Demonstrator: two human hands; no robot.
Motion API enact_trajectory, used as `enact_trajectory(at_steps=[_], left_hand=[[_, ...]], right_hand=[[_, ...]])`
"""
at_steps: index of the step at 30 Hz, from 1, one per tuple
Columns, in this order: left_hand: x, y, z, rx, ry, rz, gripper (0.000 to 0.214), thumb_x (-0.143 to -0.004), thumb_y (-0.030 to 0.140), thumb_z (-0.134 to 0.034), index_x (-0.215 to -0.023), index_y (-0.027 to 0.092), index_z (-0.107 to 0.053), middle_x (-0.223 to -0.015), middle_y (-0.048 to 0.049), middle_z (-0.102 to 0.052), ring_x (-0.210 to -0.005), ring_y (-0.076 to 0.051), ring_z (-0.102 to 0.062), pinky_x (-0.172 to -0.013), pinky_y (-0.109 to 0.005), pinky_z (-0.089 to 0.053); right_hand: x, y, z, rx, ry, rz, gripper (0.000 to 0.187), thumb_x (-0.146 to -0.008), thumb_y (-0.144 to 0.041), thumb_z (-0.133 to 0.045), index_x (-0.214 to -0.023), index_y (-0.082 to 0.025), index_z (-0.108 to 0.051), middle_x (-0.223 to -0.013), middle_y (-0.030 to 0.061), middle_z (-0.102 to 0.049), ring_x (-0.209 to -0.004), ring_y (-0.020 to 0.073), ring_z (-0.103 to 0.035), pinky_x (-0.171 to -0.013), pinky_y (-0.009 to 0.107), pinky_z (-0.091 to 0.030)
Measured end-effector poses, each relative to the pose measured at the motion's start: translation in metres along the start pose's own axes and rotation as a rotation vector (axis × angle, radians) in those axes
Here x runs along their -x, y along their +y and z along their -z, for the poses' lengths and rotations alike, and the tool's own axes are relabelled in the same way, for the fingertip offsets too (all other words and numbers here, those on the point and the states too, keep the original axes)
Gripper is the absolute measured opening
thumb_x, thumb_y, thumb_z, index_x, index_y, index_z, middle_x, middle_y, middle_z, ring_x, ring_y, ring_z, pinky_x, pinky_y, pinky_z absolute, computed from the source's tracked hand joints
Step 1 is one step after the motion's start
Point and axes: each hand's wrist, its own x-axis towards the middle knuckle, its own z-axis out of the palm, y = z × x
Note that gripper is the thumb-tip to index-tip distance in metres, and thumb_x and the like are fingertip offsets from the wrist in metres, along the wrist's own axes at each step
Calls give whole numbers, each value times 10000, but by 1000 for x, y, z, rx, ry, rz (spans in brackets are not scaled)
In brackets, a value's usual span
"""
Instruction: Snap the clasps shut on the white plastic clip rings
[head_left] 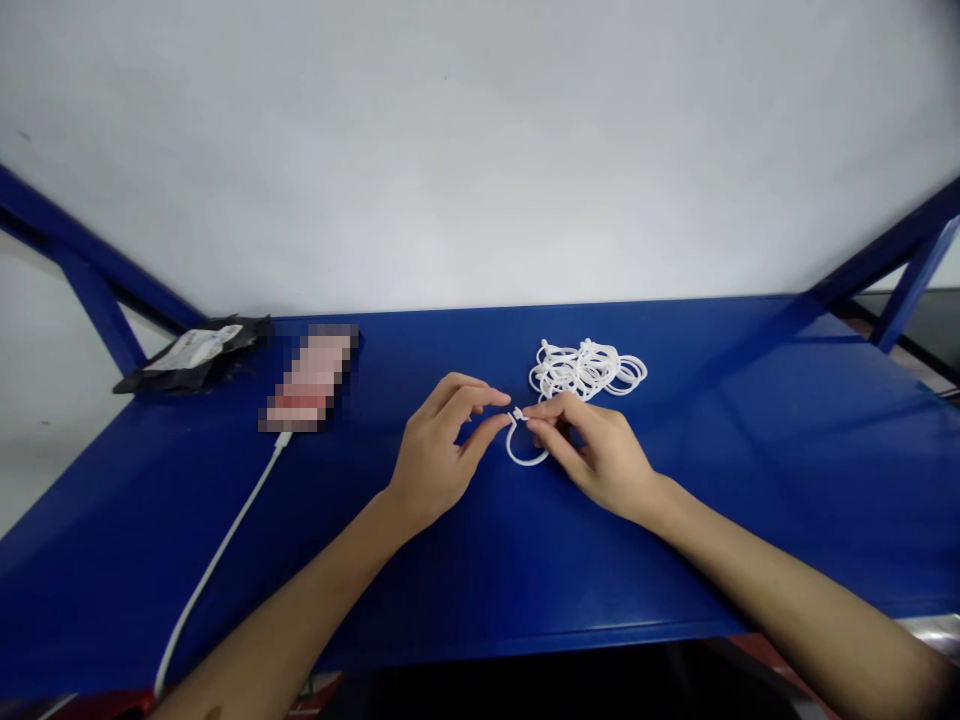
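A white plastic ring [527, 462], which looks like a shower curtain ring, hangs from the pinched thumb and forefinger of my right hand [592, 450]. Its small clasp end points left, and part of the loop is hidden behind my right fingers. Close by on the left is my left hand [442, 445], with thumb and forefinger apart. The left thumb tip is at the ring's end; whether it touches cannot be made out. Just behind my right hand lies a tangled pile of similar white rings [577, 368].
Everything lies on a blue tabletop [450, 345] against a pale wall [480, 150]. Toward the left are a pixelated phone [311, 375] with a white cable [225, 545] and a black plastic package [199, 355]. Blue frame bars [911, 285] rise at both sides.
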Motion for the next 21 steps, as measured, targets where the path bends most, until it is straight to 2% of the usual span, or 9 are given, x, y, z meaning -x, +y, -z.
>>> enact_trajectory(at_steps=[7, 12, 14, 16, 18, 21], left_hand=[[4, -2, -4, -46, -40, -45, 30, -949, 180, -631, -963, 206, -637, -878, 0, -691, -834, -139, -641, -785, -282, -554], [3, 1, -1, 34, -157, 3, 232, -1003, 180, -509, -1183, 227, -646, -1052, -41, -716, -956, -157, -668, -852, -315, -563], [2, 2, 1, 88, -214, 59, 215, -1001, 195, -508, -1134, 224, -675, -1050, -39, -718, -936, -150, -674, -829, -295, -560], [0, 2, 3, 125, -250, 157, 161, -985, 230, -547, -1030, 221, -700, -987, -23, -722, -839, -134, -668, -737, -259, -546], [-2, 2, 5, 159, -259, 273, 138, -967, 263, -574, -974, 224, -707, -933, -7, -720, -771, -126, -651, -660, -241, -518], [-4, 1, 6, 211, -250, 431, 142, -949, 293, -586, -959, 226, -710, -905, 1, -723, -740, -130, -642, -632, -244, -498]], right_hand=[[1, 3, -2, -26, -30, 0, 147, -1012, -265, -545, -947, -181, -647, -842, 31, -733, -682, 125, -676, -607, 242, -521], [0, 0, -1, -50, -77, -71, 170, -1021, -281, -520, -950, -189, -644, -775, 9, -717, -663, 124, -671, -611, 242, -521], [0, -1, -1, -41, -94, -77, 180, -1026, -270, -508, -942, -193, -647, -784, 7, -722, -672, 125, -676, -631, 245, -525], [0, 0, -2, -12, -73, -70, 164, -1025, -264, -512, -979, -194, -653, -851, 22, -741, -725, 137, -694, -673, 258, -539], [0, 1, -2, 34, -21, -47, 166, -1029, -270, -506, -1056, -193, -650, -944, 50, -745, -827, 161, -708, -747, 289, -557], [0, 2, -1, 106, 27, 52, 219, -1016, -336, -540, -1157, -191, -623, -1063, 95, -710, -946, 200, -685, -807, 342, -566]])
